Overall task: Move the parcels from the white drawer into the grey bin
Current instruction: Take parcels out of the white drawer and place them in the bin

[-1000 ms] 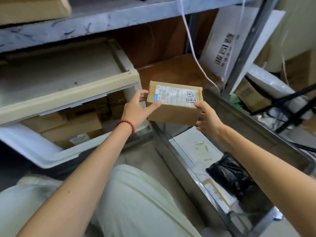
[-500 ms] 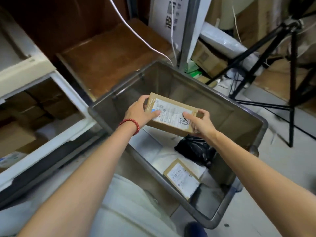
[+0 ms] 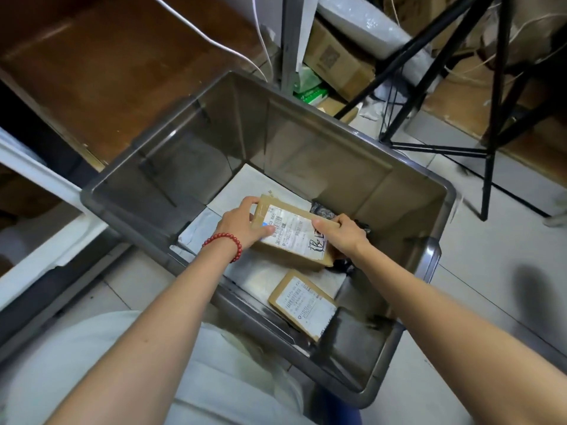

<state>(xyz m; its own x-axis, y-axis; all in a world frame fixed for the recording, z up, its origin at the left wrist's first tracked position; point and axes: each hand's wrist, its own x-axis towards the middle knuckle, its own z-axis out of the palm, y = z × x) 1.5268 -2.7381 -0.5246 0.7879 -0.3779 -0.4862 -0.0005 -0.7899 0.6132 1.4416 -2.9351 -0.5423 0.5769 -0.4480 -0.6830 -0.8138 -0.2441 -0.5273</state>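
Cardboard parcel (image 3: 293, 237) — left hand (image 3: 241, 226) and right hand (image 3: 343, 237) grip its ends — inside grey bin (image 3: 306, 142), walls clear.

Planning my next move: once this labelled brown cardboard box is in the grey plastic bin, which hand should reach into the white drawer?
Probably the left hand: it grips the brown cardboard box on the side toward the white drawer; the right hand holds the far side.

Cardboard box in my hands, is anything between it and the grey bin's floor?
Yes: a white parcel and a black bag lie beneath the box, which the left hand and right hand hold inside the grey bin.
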